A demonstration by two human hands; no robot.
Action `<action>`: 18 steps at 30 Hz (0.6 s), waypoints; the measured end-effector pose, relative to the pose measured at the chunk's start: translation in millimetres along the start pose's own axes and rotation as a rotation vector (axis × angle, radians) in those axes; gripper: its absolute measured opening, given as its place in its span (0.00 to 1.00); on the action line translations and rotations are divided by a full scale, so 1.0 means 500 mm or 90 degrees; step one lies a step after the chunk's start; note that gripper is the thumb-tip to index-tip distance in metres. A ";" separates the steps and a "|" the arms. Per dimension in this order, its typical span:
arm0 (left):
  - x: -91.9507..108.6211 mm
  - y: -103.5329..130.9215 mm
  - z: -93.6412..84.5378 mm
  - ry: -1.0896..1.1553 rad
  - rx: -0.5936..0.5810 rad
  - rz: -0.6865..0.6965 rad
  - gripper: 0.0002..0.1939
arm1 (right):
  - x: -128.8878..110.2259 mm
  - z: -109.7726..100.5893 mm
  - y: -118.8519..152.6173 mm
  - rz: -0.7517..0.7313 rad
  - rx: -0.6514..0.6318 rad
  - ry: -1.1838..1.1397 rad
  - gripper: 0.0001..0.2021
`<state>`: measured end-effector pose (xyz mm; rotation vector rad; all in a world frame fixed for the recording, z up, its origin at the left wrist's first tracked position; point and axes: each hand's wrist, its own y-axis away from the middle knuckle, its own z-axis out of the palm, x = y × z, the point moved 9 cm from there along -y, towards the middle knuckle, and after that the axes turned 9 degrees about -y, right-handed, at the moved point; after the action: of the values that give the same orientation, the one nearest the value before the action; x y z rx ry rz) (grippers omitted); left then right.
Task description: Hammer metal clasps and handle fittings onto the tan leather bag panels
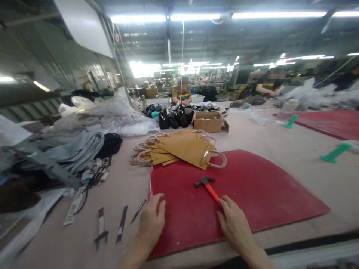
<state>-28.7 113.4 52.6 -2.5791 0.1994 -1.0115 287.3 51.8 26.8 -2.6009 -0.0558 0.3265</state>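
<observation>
A claw hammer [212, 191] with a dark head and an orange handle lies on the red mat [190, 209]. My right hand [232, 218] is at the end of its handle, fingers slightly curled, thumb apart; whether it grips the handle is unclear. At the mat's left edge, my left hand [153, 216] is held with thumb and fingers apart and nothing between them. Beyond the hammer, a stack of tan bag panels [182, 147] with wrapped rope handles overlaps the mat's far edge. A thin pen-like tool [138, 211] lies just left of my left hand.
Flat tools [122, 224] and a power strip [75, 205] lie on the left. A cardboard box [207, 121] and black bags [175, 117] stand farther back. Green tools [335, 152] lie on the right. Plastic wrap and grey fabric [75, 149] are piled at left. People sit across the table.
</observation>
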 end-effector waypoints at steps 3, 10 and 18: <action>0.154 -0.114 0.147 -0.023 -0.091 0.138 0.16 | 0.013 0.010 0.020 0.040 -0.050 0.102 0.19; 0.432 -0.196 0.417 -0.105 -0.293 0.376 0.18 | -0.011 0.008 0.028 0.130 -0.023 0.206 0.23; 0.482 -0.206 0.583 -0.311 -0.413 0.383 0.19 | -0.002 0.015 0.040 0.015 0.045 0.163 0.21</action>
<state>346.1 227.8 45.6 -2.8977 1.2411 -0.0800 284.1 38.1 10.9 -2.5536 0.0743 0.0018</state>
